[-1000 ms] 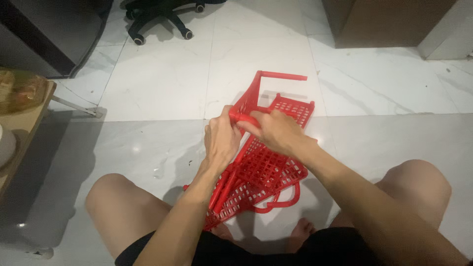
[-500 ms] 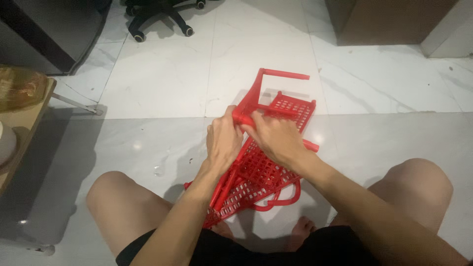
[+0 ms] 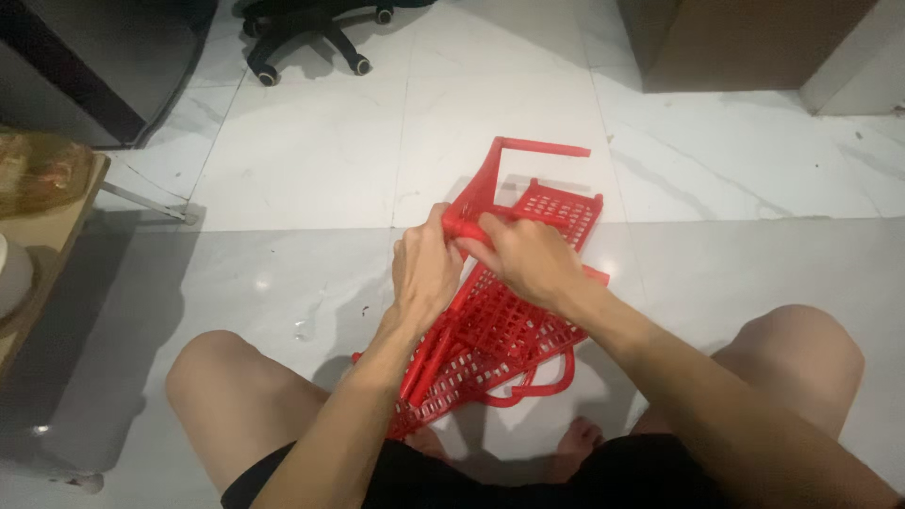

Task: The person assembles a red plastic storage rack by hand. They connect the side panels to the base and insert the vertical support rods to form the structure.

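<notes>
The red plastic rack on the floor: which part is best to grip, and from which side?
Probably the solid bar at the far end of the rack, taken from above: it stands clear of the floor, while the grid panels are thin lattice.

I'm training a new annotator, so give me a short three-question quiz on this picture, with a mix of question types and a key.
1. True or false: both hands grip the red plastic basket at one red bar.
2. Multiple choice: the basket lies on A) a wooden table, B) a white marble-look floor, C) a chair seat.
3. Fill in: at the top left, on the floor, stands the wheeled base of a black office ____.

Key
1. True: the left hand and right hand close on the bar at the basket's upper end.
2. B: the floor lies under it, between the person's bare knees.
3. Chair: the office chair.
</notes>
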